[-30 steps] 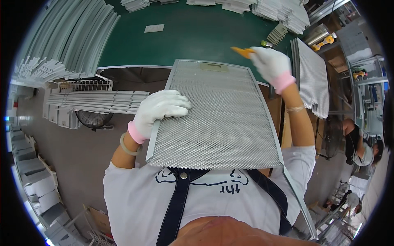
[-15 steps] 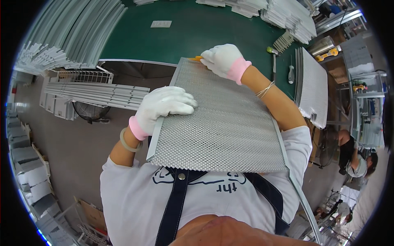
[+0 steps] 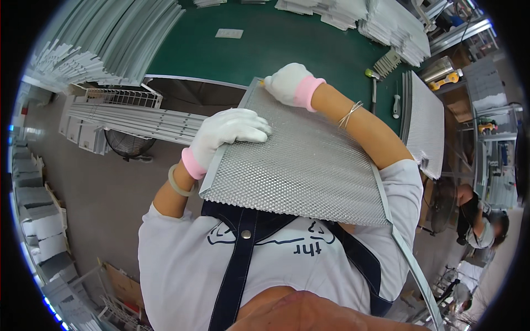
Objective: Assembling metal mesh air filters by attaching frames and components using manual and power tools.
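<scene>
A silvery metal mesh panel (image 3: 298,171) lies tilted between the green table and my chest. My gloved left hand (image 3: 229,131) grips its left edge, fingers spread over the mesh and the thumb side wrapped round the rim. At the far left corner, my gloved right hand (image 3: 288,84) is closed around a small yellow-orange object (image 3: 261,83); most of it is hidden in the fist. A folded metal strip (image 3: 212,175) covers the panel's left edge. From the near right corner, a long thin metal strip (image 3: 415,270) hangs down past my side.
On the green table (image 3: 287,44) lie a white plate (image 3: 229,33), a hammer (image 3: 373,88) and a screwdriver (image 3: 396,106). Stacked mesh panels (image 3: 425,124) stand at right, metal strips (image 3: 110,38) at far left. A floor fan (image 3: 130,143) is below; another person (image 3: 480,218) sits at right.
My right hand has shifted slightly left and down at the panel's corner, and less of the yellow-orange object shows. My left hand keeps its grip. The whole view has shifted slightly.
</scene>
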Motion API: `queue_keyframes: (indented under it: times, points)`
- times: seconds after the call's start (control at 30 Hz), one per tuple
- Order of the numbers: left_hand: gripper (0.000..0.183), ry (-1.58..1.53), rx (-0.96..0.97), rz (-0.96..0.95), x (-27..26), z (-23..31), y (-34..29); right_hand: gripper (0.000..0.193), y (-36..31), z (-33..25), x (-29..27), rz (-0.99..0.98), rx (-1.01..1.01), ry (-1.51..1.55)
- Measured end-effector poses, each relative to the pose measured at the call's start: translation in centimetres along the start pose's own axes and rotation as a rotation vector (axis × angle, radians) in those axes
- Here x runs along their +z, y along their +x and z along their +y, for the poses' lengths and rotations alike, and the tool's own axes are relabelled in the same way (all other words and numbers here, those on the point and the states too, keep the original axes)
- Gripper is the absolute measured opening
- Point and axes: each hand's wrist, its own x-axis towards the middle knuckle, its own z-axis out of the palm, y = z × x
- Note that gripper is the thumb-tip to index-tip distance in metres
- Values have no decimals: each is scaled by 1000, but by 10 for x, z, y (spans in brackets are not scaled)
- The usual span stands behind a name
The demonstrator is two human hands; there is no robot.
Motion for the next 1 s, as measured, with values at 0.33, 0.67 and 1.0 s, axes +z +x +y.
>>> queue_keyframes:
  times: [0.33,0.67,1.0]
  points:
    - [21,-87,24,-14,2,-7,-2,14,-30,15,9,627,54,133]
    - [22,-65,43,-27,-1,-9,1,20,-135,106,20,746,738,-46]
    - [45,-569,1,125,-16,-12,48,57,-240,71,119,59,1092,3]
